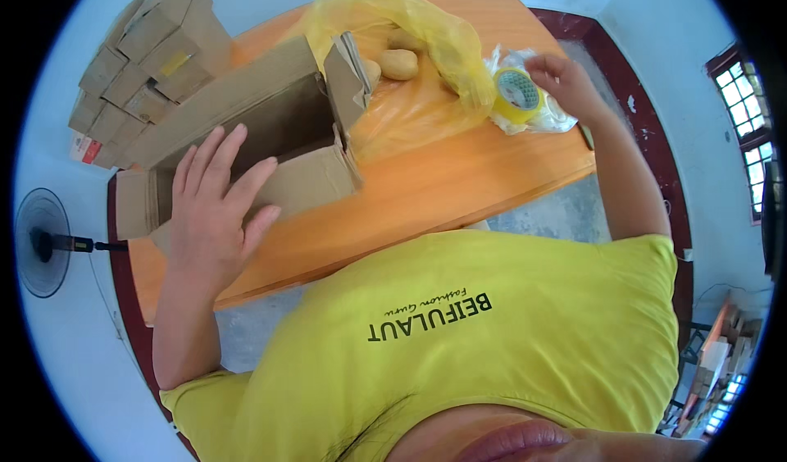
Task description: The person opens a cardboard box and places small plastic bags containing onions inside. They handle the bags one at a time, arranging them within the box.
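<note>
My left hand (212, 207) is spread above the near side of an open cardboard box (313, 182), its fingers reaching over the opening. Whether the fingertips touch the cardboard is hard to tell. The part of the box interior that shows is dark, and its end flap (345, 81) stands up. My right hand (569, 87) is beside a roll of yellow packing tape (518, 96), fingers loosely bent and nothing visible in them. Under and around the tape lies crumpled white plastic (556, 117). Between box and tape, potatoes (398, 64) lie in a thin yellow plastic bag (424, 124).
An orange wooden table (393, 210) bears all this, its near edge close to my body. Stacked cardboard boxes (154, 56) rise behind the open box. A fan (43, 242) is at the far left. A barred window (744, 111) is in the right wall.
</note>
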### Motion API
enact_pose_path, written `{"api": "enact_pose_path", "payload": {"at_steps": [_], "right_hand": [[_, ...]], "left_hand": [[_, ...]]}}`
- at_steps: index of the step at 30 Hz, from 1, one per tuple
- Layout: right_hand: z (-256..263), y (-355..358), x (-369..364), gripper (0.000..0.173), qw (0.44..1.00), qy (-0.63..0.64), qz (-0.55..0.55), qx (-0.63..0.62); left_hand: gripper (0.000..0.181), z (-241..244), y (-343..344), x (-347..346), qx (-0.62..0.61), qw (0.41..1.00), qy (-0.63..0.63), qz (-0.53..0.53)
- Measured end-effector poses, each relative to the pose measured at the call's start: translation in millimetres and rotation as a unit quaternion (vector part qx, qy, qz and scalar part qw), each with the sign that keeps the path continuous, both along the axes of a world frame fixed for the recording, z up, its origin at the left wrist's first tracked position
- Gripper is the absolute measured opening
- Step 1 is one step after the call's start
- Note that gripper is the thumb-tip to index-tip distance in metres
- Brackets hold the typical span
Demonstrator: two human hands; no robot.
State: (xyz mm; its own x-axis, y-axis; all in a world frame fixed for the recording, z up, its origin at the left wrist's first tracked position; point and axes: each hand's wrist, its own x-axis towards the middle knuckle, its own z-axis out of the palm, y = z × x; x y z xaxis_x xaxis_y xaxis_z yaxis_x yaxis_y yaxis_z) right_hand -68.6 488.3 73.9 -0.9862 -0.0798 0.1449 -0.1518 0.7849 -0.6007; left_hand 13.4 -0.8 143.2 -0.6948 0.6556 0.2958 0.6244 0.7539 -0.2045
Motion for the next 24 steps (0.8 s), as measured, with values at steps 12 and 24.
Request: {"api": "enact_pose_path", "payload": {"at_steps": [12, 24], "right_hand": [[-38.0, 12.6, -48.1, 0.021, 0.974, 0.116, -0.057, 0.187], [-14.8, 1.0, -120.1, 0.014, 0.949, -0.021, 0.185, 0.256]], "left_hand": [[0.028, -50.8, 174.4, 3.1, 0.266, 0.886, -0.156, -0.345], [0.028, -77.2, 183.3, -17.1, 0.291, 0.878, -0.280, -0.257]]}}
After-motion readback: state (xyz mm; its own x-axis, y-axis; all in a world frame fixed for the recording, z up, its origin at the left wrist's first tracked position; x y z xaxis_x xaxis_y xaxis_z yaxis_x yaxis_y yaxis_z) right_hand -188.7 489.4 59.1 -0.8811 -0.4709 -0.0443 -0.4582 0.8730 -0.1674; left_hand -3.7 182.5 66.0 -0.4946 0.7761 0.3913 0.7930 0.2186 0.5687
